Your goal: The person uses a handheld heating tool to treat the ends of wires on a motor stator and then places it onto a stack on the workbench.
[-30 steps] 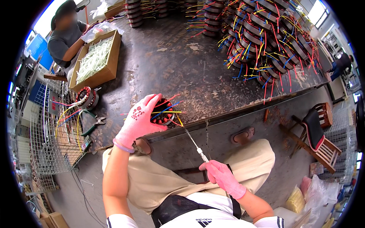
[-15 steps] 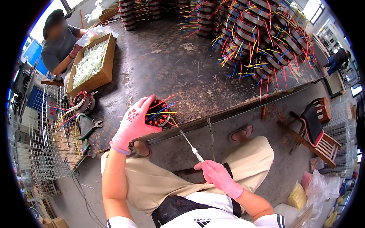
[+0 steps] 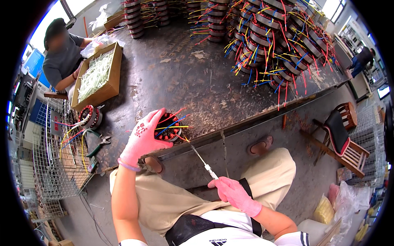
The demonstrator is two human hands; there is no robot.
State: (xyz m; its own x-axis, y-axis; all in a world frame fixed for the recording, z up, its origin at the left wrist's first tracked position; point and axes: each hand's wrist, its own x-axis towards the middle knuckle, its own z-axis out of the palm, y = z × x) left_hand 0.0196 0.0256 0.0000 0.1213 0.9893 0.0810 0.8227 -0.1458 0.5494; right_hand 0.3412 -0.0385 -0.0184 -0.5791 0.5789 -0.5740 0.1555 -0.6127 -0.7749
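My left hand [image 3: 143,137], in a pink glove, grips a motor stator [image 3: 167,134] near the table's front edge, thumb and fingers wrapped round its side. Red insulation shows inside the ring, and red, blue and yellow lead wires stick out to the right. In front of the table, my pink-gloved right hand [image 3: 236,194] is closed round the silver handle of a slim metal-rod hand tool [image 3: 208,167]. The rod slants up to a wire end at the stator's near right side; how its tip meets the wire is too small to tell.
Another stator [image 3: 91,117] and green-handled pliers [image 3: 98,146] lie at the left. Behind them is a box of pale sleeves [image 3: 115,82], with a co-worker [image 3: 61,57] beside it. Stacked stators [image 3: 266,41] fill the far right. A wooden chair [image 3: 342,137] stands right.
The view has shifted slightly. My left hand and the stator sit a little lower in the picture, and the right hand with the tool has moved slightly down and left. Both grips stay the same.
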